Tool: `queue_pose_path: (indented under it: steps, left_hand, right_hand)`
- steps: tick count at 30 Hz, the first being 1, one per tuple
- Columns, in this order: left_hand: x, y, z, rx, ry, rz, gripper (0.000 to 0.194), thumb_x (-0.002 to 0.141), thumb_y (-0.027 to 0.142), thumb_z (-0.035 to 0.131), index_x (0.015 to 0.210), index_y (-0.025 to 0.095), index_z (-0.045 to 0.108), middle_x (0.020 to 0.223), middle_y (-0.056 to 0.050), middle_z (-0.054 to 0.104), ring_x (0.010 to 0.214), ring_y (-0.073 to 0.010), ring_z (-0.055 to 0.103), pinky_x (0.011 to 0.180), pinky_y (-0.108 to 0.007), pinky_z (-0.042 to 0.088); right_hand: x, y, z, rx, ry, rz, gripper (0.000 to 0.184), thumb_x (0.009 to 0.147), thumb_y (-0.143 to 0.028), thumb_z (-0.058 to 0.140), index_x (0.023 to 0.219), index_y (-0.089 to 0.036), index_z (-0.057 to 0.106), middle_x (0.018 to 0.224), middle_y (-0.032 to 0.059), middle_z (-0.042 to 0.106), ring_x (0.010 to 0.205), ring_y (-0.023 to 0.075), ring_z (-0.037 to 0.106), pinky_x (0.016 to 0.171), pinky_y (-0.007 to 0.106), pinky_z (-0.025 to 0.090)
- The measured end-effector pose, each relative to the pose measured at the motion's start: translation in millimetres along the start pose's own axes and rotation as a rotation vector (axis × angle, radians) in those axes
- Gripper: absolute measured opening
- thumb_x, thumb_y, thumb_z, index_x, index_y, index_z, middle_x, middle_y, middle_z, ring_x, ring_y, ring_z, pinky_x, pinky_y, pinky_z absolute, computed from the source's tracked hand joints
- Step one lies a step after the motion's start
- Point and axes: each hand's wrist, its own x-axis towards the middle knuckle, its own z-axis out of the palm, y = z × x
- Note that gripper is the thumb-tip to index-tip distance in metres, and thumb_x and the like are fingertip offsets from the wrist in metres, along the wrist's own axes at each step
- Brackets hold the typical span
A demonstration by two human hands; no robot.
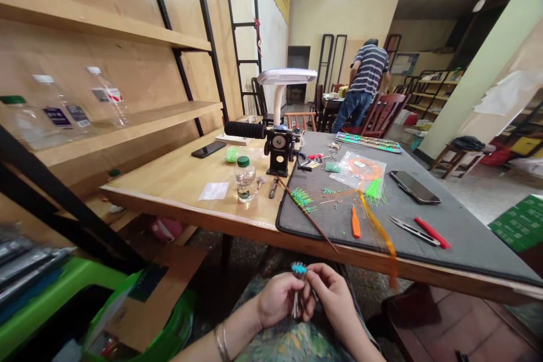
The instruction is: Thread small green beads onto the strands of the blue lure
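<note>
We find the left grip [279, 298] closed around a bundle [298, 268], blue at its top, with pale stems showing below. The right grip [333, 292] is close alongside, thumb and finger drawn together by the blue top; we cannot tell whether they pinch any of it. Beyond both grips we record the worktop [169, 181]: ahead and left, a jar [246, 185]; ahead and right, on a mat [462, 246], an orange tool [355, 223], snips [414, 231] and a phone [416, 186].
</note>
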Motion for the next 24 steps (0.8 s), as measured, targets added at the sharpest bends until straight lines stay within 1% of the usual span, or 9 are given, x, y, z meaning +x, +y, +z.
queue_pose_path:
  steps: [3, 5, 8, 10, 12, 15, 20, 24]
  left_hand:
    - [-1, -1, 1.7, 0.035, 0.041, 0.011, 0.025, 0.073, 0.035, 0.051, 0.060, 0.013, 0.054, 0.053, -0.007, 0.061, 0.045, -0.0139, 0.055, 0.048, -0.024, 0.037]
    - [-1, -1, 2.2, 0.039, 0.120, 0.036, 0.027, 0.075, 0.038, 0.054, 0.064, 0.014, 0.055, 0.055, -0.004, 0.060, 0.046, -0.0124, 0.054, 0.049, -0.023, 0.037]
    - [1, -3, 1.2, 0.048, 0.258, 0.113, 0.024, 0.073, 0.037, 0.064, 0.070, 0.015, 0.057, 0.059, 0.000, 0.059, 0.050, -0.0104, 0.053, 0.049, -0.021, 0.035]
    - [2, -4, -0.3, 0.056, 0.310, 0.159, 0.024, 0.072, 0.035, 0.069, 0.075, 0.014, 0.059, 0.064, 0.001, 0.061, 0.058, -0.0109, 0.056, 0.053, -0.021, 0.038]
    - [3, -4, -1.7, 0.050, 0.324, 0.183, 0.025, 0.071, 0.035, 0.072, 0.079, 0.013, 0.061, 0.070, -0.001, 0.063, 0.065, -0.0118, 0.058, 0.060, -0.022, 0.041]
    - [3, -4, -3.1, 0.011, 0.324, 0.185, 0.029, 0.068, 0.035, 0.077, 0.079, 0.011, 0.063, 0.073, -0.003, 0.065, 0.067, -0.0125, 0.059, 0.065, -0.024, 0.043]
    - [3, -1, -4.5, -0.057, 0.396, 0.168, 0.035, 0.060, 0.037, 0.083, 0.076, 0.010, 0.066, 0.069, -0.004, 0.066, 0.064, -0.0128, 0.061, 0.064, -0.025, 0.044]
    - [4, -2, -6.0, -0.068, 0.410, 0.155, 0.037, 0.057, 0.037, 0.084, 0.074, 0.009, 0.067, 0.067, -0.005, 0.067, 0.061, -0.0129, 0.061, 0.062, -0.024, 0.044]
  right_hand:
    - [-1, 6, 3, 0.030, -0.010, -0.031, 0.042, 0.072, -0.059, 0.063, 0.072, -0.019, 0.052, 0.047, -0.0048, 0.056, 0.031, 0.0122, 0.054, 0.034, 0.020, 0.039]
    - [-2, 10, 3, 0.006, 0.009, -0.088, 0.038, 0.076, -0.056, 0.061, 0.071, -0.020, 0.051, 0.049, -0.0050, 0.056, 0.034, 0.0120, 0.054, 0.036, 0.021, 0.041]
    - [-4, 15, -1, -0.148, 0.068, -0.218, 0.031, 0.083, -0.047, 0.057, 0.070, -0.019, 0.054, 0.055, -0.0025, 0.058, 0.046, 0.0132, 0.058, 0.047, 0.023, 0.045]
    - [-4, 17, -4, -0.294, 0.102, -0.295, 0.029, 0.086, -0.042, 0.054, 0.070, -0.018, 0.056, 0.059, -0.0002, 0.060, 0.054, 0.0140, 0.058, 0.053, 0.023, 0.046]
    - [-5, 18, -6, -0.423, 0.126, -0.348, 0.027, 0.087, -0.038, 0.052, 0.070, -0.018, 0.058, 0.062, 0.0008, 0.061, 0.057, 0.0142, 0.058, 0.055, 0.023, 0.044]
    - [-5, 18, -8, -0.546, 0.133, -0.397, 0.023, 0.088, -0.033, 0.051, 0.072, -0.018, 0.059, 0.065, 0.0012, 0.062, 0.059, 0.0140, 0.057, 0.056, 0.022, 0.043]
    - [-6, 17, -8, -0.611, 0.132, -0.406, 0.022, 0.088, -0.030, 0.051, 0.071, -0.018, 0.060, 0.066, 0.0011, 0.062, 0.061, 0.0141, 0.057, 0.057, 0.021, 0.041]
    - [-6, 17, -8, -0.615, 0.135, -0.406, 0.021, 0.087, -0.029, 0.051, 0.071, -0.018, 0.061, 0.066, 0.0011, 0.063, 0.060, 0.0140, 0.057, 0.056, 0.021, 0.041]
